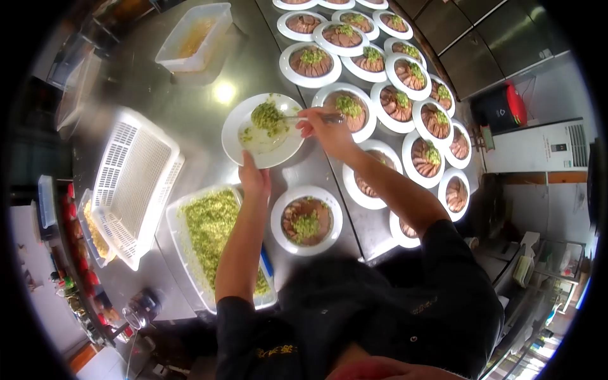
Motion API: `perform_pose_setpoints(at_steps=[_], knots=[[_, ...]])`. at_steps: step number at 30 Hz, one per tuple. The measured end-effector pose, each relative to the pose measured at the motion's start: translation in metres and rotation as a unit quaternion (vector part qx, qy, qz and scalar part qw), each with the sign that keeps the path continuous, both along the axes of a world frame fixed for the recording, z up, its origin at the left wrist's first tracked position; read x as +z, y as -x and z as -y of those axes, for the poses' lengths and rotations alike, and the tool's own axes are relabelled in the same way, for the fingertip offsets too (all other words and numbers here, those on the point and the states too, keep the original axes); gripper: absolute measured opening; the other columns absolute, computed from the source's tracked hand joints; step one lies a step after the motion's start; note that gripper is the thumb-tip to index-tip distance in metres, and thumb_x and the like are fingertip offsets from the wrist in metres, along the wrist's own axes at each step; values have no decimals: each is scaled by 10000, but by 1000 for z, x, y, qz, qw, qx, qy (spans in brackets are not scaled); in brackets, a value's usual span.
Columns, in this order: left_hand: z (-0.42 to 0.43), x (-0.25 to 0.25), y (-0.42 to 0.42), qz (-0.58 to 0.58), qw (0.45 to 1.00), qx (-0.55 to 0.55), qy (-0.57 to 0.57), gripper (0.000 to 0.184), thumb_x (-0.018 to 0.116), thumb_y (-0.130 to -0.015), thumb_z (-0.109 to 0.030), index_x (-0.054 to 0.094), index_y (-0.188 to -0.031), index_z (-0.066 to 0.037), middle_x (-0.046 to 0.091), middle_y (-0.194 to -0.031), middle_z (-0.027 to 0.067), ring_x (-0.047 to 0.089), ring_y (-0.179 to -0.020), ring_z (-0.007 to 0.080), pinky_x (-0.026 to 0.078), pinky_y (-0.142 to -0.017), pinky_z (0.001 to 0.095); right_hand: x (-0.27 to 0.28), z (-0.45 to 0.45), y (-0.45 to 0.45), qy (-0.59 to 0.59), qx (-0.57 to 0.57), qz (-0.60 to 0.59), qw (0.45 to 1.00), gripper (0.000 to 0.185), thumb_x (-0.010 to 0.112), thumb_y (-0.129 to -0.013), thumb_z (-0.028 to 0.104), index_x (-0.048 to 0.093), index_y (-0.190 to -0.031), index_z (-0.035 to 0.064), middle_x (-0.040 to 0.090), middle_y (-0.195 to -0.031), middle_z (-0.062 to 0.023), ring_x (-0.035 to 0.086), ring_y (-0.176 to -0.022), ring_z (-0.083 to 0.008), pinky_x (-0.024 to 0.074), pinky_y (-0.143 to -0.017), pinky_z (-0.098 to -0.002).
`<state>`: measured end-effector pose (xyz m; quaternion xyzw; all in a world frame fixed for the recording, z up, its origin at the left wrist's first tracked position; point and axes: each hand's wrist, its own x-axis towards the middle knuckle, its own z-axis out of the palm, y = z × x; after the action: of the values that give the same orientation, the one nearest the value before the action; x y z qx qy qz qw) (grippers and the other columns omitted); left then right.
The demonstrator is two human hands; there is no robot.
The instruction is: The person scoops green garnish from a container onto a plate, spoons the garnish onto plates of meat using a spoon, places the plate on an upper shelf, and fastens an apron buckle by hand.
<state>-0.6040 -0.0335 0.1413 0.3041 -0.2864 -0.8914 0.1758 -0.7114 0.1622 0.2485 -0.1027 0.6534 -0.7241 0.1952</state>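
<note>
My left hand [254, 176] grips the near edge of a white plate [292, 147], which carries a heap of chopped green topping [267, 117]. A metal spoon [323, 118] is held in my right hand [324, 130], its bowl at the green heap. Just below the plate, a white bowl [276, 223] of sliced meat with green topping sits on the steel table. To its left a clear tub [174, 228] is filled with the same chopped green, partly hidden by my left forearm. Another topped bowl [372, 120] of meat stands beside my right hand.
Several white bowls of sliced meat [425, 158] crowd the right side, some stacked over others' rims. A white perforated basket [140, 174] lies at the left. At the back left stands a plastic container [170, 56] with yellowish residue.
</note>
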Motion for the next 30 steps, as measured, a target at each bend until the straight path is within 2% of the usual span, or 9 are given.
perform_pose_setpoints(at_steps=[8, 9, 11, 13, 14, 16, 18, 21, 30], knots=[[38, -68, 147, 62, 992, -2, 112, 458, 509, -1089, -305, 490, -1411, 20, 630, -1265, 143, 662, -1030, 207, 559, -772, 311, -56, 40, 164, -24, -12, -8, 1000, 299, 559, -1052, 211, 684, -1095, -57, 738, -877, -133, 699, -733, -153, 603, -696, -287], [59, -93, 149, 129, 968, -61, 208, 494, 511, -1081, -412, 514, -1404, -38, 596, -1352, 139, 641, -1174, 253, 573, -924, 383, -64, 47, 176, -21, -14, -7, 1000, 299, 559, -1052, 211, 684, -1095, -57, 738, -877, -133, 699, -733, -153, 603, -696, -287], [71, -112, 150, 236, 840, -88, 481, 432, 481, -1081, -356, 555, -1356, -31, 605, -1240, 171, 643, -1087, 297, 547, -876, 423, -78, 62, 200, 11, 0, 0, 1000, 284, 582, -1034, 197, 683, -1096, -61, 741, -876, -144, 710, -728, -164, 612, -685, -291], [51, -105, 149, 234, 675, 44, 698, 369, 457, -1070, -270, 583, -1311, -21, 592, -1149, 205, 624, -1012, 359, 512, -849, 475, -89, 71, 231, 39, 2, 22, 999, 295, 563, -1052, 209, 676, -1128, -53, 740, -901, -141, 712, -754, -168, 615, -701, -299], [37, -89, 145, 269, 695, 52, 665, 344, 440, -1043, -199, 592, -1290, -16, 575, -1161, 209, 563, -1061, 412, 463, -930, 518, -92, 75, 246, 65, 10, 47, 997, 307, 544, -1069, 221, 670, -1159, -44, 740, -925, -139, 714, -779, -173, 618, -718, -307], [43, -104, 155, 316, 580, -29, 750, 350, 494, -977, -150, 560, -1283, 7, 552, -1219, 199, 491, -1151, 407, 391, -1020, 518, -101, 74, 286, 83, -3, 62, 995, 287, 558, -1058, 205, 666, -1155, -43, 738, -929, -150, 721, -790, -190, 631, -720, -332], [41, -95, 174, 355, 547, -49, 757, 349, 543, -947, -147, 551, -1263, 0, 552, -1244, 174, 503, -1151, 389, 409, -1021, 499, -110, 72, 337, 8, -12, -82, 997, 309, 527, -1068, 221, 666, -1163, -37, 739, -945, -156, 726, -800, -199, 630, -753, -323], [40, -100, 175, 366, 546, -59, 751, 389, 561, -939, -165, 533, -1287, 6, 538, -1284, 174, 482, -1191, 391, 390, -1048, 504, -69, 72, 377, 2, -61, -85, 995, 368, 463, -1091, 260, 673, -1163, -33, 746, -972, -151, 733, -820, -199, 619, -780, -309], [48, -105, 185, 359, 554, -91, 746, 449, 562, -921, -187, 520, -1311, 31, 512, -1327, 196, 450, -1242, 398, 342, -1089, 528, -115, 61, 502, -163, -244, -261, 920, 287, 527, -1047, 165, 675, -1138, -63, 763, -883, -121, 703, -727, -137, 588, -709, -266]])
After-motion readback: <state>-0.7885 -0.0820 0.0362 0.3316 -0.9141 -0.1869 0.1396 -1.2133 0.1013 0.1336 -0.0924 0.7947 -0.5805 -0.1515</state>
